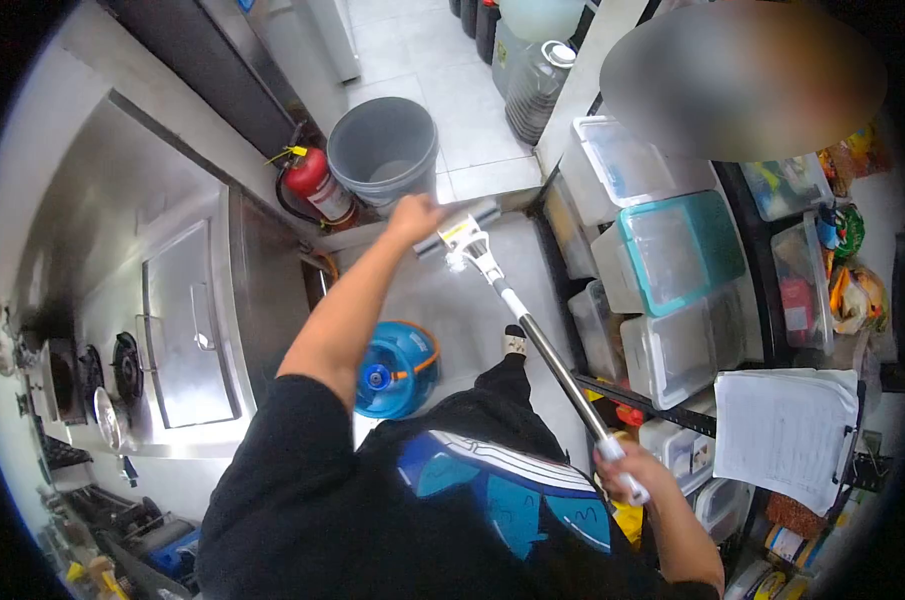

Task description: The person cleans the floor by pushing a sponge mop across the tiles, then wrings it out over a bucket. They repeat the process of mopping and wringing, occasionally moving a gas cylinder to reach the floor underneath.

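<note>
A long-handled squeegee (544, 345) slants across in front of me, its white head (462, 232) raised toward the far end of the aisle. My right hand (622, 468) is wrapped round the white grip at the near end of the pole. At the left end of the head, my left hand (413, 219) is closed, with its fingertips partly hidden. Just beyond that hand stands a grey bucket (372, 130) with no lid.
A red fire extinguisher (315, 183) stands left of the bucket. Below my left arm is a blue gas cylinder (402, 360). Shelves with lidded plastic bins (672, 250) line the right, with papers (784, 435) hanging there. A steel counter (187, 330) runs along the left.
</note>
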`<state>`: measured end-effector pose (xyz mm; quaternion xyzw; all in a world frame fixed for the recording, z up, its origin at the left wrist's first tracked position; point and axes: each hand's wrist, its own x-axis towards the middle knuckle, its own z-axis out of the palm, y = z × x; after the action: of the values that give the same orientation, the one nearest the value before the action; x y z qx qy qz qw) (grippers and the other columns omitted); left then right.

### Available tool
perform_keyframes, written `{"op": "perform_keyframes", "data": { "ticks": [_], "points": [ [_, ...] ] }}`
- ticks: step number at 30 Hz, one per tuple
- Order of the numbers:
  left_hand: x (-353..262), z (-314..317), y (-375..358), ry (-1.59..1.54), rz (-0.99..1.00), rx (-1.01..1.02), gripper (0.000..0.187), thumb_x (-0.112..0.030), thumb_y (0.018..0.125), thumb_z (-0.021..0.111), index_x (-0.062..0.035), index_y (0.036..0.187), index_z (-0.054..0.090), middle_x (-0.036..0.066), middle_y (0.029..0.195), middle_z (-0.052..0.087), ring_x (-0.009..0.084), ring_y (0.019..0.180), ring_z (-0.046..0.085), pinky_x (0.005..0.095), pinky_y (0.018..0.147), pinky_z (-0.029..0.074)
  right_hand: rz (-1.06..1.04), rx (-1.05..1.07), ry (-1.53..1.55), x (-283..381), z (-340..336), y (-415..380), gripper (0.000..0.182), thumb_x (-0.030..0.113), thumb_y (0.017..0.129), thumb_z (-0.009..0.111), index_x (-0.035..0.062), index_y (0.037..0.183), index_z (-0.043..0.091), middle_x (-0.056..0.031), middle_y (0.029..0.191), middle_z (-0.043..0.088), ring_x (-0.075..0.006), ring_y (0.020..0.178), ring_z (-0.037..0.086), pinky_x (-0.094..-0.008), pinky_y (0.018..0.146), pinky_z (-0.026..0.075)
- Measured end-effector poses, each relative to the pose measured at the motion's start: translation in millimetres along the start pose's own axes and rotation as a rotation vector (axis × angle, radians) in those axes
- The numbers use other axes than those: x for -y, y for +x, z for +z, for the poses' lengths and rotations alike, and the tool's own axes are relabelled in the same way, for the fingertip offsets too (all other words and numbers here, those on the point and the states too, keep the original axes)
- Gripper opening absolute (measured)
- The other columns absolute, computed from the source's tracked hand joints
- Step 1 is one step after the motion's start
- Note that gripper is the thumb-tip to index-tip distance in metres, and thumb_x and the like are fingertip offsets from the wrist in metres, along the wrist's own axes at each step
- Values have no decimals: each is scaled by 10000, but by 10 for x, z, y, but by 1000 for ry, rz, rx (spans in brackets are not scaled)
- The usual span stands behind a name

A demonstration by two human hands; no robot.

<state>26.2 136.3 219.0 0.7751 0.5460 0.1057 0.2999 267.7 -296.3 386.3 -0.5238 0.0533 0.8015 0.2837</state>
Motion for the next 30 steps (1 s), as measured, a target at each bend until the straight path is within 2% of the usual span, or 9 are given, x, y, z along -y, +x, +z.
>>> {"op": "perform_keyframes", "data": {
  "ticks": [2, 4, 8, 13, 18, 24, 27, 28, 30],
  "points": [
    [475, -265, -198, 57, -56, 40, 343, -321, 740, 567, -27, 911, 614, 172, 922, 606, 308, 907, 569, 383, 811, 442, 13, 125, -6, 139, -238, 560, 168, 115, 733, 606, 76, 803, 458, -18, 558, 431, -107, 400, 415, -235, 331, 323],
    [942, -570, -555, 194, -62, -21, 313, -288, 741, 561, -29, 911, 605, 174, 921, 589, 315, 901, 561, 395, 801, 437, 110, 169, 156, 169, -582, 1210, 164, 114, 739, 595, 86, 757, 435, -19, 552, 424, -105, 407, 408, -231, 336, 326],
    [1656, -1169, -1417, 577, 86, 71, 201, -220, 734, 595, -41, 825, 575, 137, 865, 549, 316, 881, 529, 416, 778, 416, 122, 83, 207, 116, -905, 1988, 163, 116, 754, 560, 87, 716, 404, -25, 549, 423, -108, 408, 405, -243, 341, 323],
    [1896, -1408, -2314, 790, -67, 263, 241, -248, 702, 632, -68, 853, 580, 115, 979, 528, 268, 1062, 451, 447, 1004, 249, 128, 148, 368, -195, -1277, 2425, 146, 112, 746, 551, 86, 728, 409, -26, 532, 422, -111, 399, 407, -256, 346, 331],
    [1907, -1385, -2512, 789, 40, 226, 311, -261, 659, 669, -65, 882, 578, 116, 1039, 511, 265, 1135, 404, 460, 1046, 183, 44, 124, 366, 51, -1424, 2849, 130, 118, 755, 550, 99, 719, 426, 3, 519, 422, -101, 374, 394, -240, 331, 311],
    [1811, -1307, -2446, 765, -42, 172, 328, -252, 656, 668, -61, 909, 581, 104, 1050, 519, 262, 1131, 407, 454, 1052, 171, 25, 122, 344, 627, -1309, 3785, 85, 115, 763, 546, 90, 769, 465, -19, 521, 439, -122, 353, 402, -268, 307, 316],
    [1856, -1323, -2459, 781, -50, 169, 316, -260, 667, 660, -63, 903, 586, 101, 1043, 528, 258, 1132, 407, 448, 1055, 166, 54, -317, -356, 512, -1156, 3839, 139, 126, 737, 548, 68, 851, 495, -56, 548, 480, -166, 383, 472, -299, 323, 367],
    [1863, -1307, -2465, 778, -55, 172, 312, -265, 671, 656, -65, 901, 589, 101, 1039, 531, 257, 1132, 407, 446, 1056, 164, 54, -540, -764, 409, -1273, 3879, 209, 132, 703, 556, 46, 889, 515, -104, 580, 523, -207, 422, 534, -336, 363, 423],
    [1950, -1267, -2483, 829, 4, 121, 296, -261, 644, 673, -72, 849, 573, 88, 992, 532, 259, 1112, 418, 459, 1045, 185, -117, -669, -785, 361, -1344, 3704, 202, 141, 693, 559, 31, 858, 521, -131, 580, 539, -222, 432, 556, -353, 386, 440]
  ]
}}
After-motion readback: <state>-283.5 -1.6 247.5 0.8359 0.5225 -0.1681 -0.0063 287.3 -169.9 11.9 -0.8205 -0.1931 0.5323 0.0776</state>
